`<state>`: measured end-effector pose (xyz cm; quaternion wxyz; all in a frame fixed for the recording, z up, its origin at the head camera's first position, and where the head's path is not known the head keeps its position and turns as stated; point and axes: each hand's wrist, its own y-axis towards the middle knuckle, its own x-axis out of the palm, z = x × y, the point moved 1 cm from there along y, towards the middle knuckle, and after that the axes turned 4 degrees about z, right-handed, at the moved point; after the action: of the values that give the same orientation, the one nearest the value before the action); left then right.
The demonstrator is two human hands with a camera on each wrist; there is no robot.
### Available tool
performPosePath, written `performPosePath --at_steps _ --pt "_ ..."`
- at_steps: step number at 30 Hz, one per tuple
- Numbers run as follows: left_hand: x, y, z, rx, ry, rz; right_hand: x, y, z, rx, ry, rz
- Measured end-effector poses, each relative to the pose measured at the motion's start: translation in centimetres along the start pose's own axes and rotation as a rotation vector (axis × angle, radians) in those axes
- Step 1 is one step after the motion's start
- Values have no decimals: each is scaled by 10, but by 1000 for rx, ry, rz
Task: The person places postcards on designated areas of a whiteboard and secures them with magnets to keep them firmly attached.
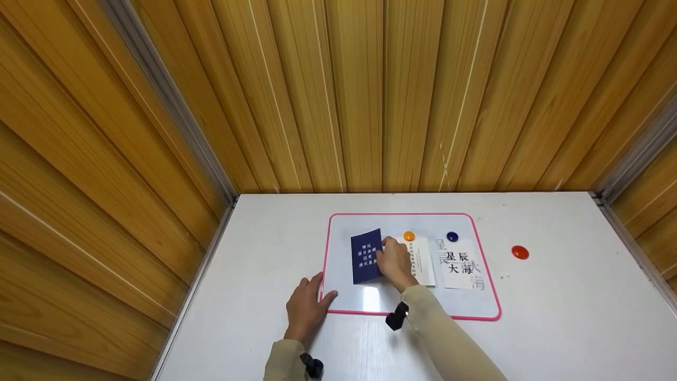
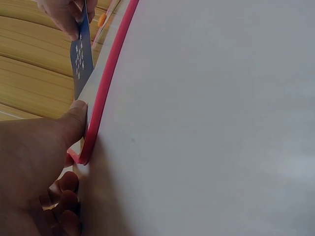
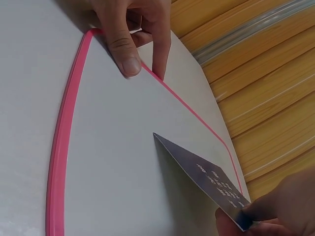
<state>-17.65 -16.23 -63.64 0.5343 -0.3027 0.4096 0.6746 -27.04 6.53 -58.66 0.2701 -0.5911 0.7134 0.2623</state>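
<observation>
A pink-edged whiteboard [image 1: 344, 299] lies on the white table. My right hand [image 1: 395, 262] pinches a dark blue card [image 1: 365, 259] with white characters by its right side, over the board's left half; the card stands tilted, its lower left corner near the surface. A small blue piece [image 3: 243, 218] shows at the fingertips in the right wrist view; its kind is unclear. My left hand [image 1: 308, 307] holds the board's left edge, thumb on top and fingers along the outer side. Beside the right hand is a white printed card [image 1: 424, 264], partly hidden behind it.
Another white card [image 1: 459, 275] with large black and grey characters lies on the board's right. An orange round magnet [image 1: 409, 236] and a dark blue one [image 1: 452, 236] sit near the cards' tops. A red disc [image 1: 520, 252] lies on the table. Wood-look walls [image 1: 359, 106] enclose it.
</observation>
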Motion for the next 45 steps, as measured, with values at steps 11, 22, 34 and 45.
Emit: performPosePath --at_steps 11,22,34,45 --pt "2 -2 -4 30 2 18 4 -6 5 -80 -83 11" --pt "2 -2 -3 29 9 15 9 -8 10 -68 -117 -92" --pt "2 -2 -3 22 12 12 8 -8 7 -103 -183 -138" --pt "0 0 -1 -2 8 -20 8 -16 1 -127 -229 -157"
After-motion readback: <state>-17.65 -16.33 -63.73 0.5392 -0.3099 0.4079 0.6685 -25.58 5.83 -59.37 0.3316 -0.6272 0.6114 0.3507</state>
